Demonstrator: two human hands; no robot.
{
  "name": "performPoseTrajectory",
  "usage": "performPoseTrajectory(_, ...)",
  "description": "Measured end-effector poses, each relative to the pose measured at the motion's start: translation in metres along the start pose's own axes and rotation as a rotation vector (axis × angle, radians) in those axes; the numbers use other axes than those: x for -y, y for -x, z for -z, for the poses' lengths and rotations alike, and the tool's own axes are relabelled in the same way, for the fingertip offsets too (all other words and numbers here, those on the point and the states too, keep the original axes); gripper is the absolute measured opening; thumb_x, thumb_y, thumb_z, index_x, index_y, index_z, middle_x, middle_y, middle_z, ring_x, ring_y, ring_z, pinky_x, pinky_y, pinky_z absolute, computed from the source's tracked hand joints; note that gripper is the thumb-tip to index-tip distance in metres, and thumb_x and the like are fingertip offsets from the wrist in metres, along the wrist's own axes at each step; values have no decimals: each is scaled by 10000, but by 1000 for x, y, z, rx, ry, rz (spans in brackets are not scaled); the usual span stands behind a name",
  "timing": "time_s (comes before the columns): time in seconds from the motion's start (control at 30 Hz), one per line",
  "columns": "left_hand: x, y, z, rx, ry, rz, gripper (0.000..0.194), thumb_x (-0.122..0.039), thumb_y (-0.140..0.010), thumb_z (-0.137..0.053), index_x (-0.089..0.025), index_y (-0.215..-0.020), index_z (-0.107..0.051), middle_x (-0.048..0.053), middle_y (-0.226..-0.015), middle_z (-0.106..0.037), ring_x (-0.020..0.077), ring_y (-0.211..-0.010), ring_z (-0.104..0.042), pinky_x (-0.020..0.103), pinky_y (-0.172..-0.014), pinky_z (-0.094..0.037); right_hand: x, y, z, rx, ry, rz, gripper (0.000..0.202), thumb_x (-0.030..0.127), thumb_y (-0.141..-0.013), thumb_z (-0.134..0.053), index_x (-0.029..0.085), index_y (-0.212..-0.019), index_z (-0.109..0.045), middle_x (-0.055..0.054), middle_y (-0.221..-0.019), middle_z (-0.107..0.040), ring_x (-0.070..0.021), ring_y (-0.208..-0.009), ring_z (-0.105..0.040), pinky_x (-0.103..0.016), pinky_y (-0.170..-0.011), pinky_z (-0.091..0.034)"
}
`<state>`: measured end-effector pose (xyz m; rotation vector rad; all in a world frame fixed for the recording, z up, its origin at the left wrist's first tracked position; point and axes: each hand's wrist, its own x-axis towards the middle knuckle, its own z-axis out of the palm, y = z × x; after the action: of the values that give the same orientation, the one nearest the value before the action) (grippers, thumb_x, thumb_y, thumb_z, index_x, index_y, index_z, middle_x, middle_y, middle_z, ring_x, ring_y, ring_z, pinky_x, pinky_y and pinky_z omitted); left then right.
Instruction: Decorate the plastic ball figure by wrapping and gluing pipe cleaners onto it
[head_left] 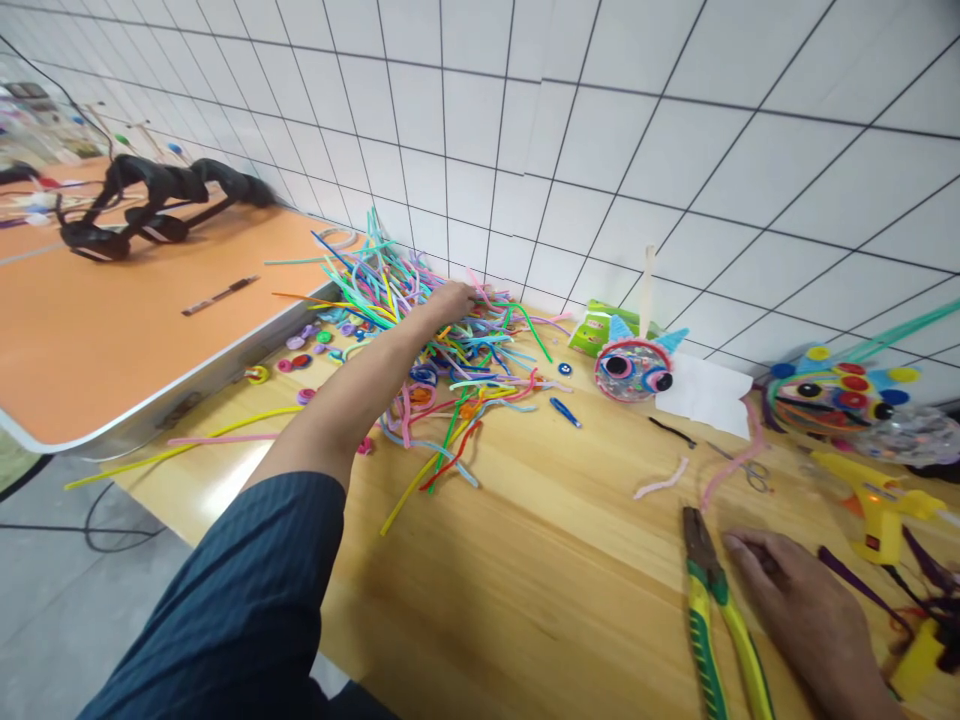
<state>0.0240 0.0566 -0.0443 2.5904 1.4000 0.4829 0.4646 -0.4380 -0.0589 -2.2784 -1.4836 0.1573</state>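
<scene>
My left hand (452,301) reaches far out into a heap of colourful pipe cleaners (382,285) against the tiled wall. Its fingers are mostly hidden among the stems, so their grip does not show. On the right, my right hand (810,605) rests on the wooden table with its fingers curled in and nothing visible in them. Just left of it lie pliers (709,590) with green and yellow handles. A short pink pipe cleaner (661,478) and small scissors (754,472) lie beyond that hand.
Two decorated round crafts with googly eyes, one nearer (634,370) and one further right (840,395), stand by the wall. A yellow glue gun (877,505) sits at right. An orange table (225,330) adjoins at left, bearing a pen (220,296) and black straps (161,190).
</scene>
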Motion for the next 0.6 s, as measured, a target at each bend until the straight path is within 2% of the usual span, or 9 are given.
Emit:
performPoseTrajectory(0.07, -3, 1, 0, 10, -32, 8, 445, -168, -918, -663, -273, -1267, -918, 68, -1156, -895, 269, -1150, -805, 290, -1045, -580, 2, 0, 2, 24, 11, -8, 427, 684, -808, -576, 318, -788, -795, -113, -841, -870, -407, -834, -834, -566, -830, -689)
performPoseTrajectory(0.23, -9, 2, 3, -7, -76, 35, 307, -180, -975, -650, -192, -1162, -894, 141, -1296, -823, 279, -1187, -778, 308, -1008, -579, 4, 1, 3, 23, 14, -32, 427, 681, -794, -571, 318, -779, -795, -125, -867, -877, -418, -866, -839, -582, -868, -695)
performPoseTrajectory(0.37, -8, 5, 11, -46, -75, 70, 332, -181, -1035, -588, -153, -1268, -824, 181, -1226, -822, 305, -1127, -769, 349, -973, -570, 6, 1, 1, 16, 12, -78, 464, 709, -761, -553, 317, -770, -800, -144, -901, -884, -440, -910, -842, -613, -912, -689)
performPoseTrajectory(0.47, -4, 7, 17, -70, -63, 71, 387, -162, -1060, -523, -127, -1325, -803, 203, -1255, -825, 319, -1166, -769, 368, -1012, -566, 9, -1, 3, 36, 15, -99, 476, 712, -746, -547, 309, -774, -800, -159, -912, -885, -452, -923, -842, -624, -911, -687)
performPoseTrajectory(0.6, -3, 8, 20, -45, -18, 3, 311, -208, -987, -650, -167, -1201, -872, 167, -1358, -827, 299, -1282, -759, 332, -1109, -555, 12, -2, 5, 54, -1, -83, 464, 705, -747, -548, 307, -767, -787, -167, -910, -882, -455, -935, -843, -625, -923, -689)
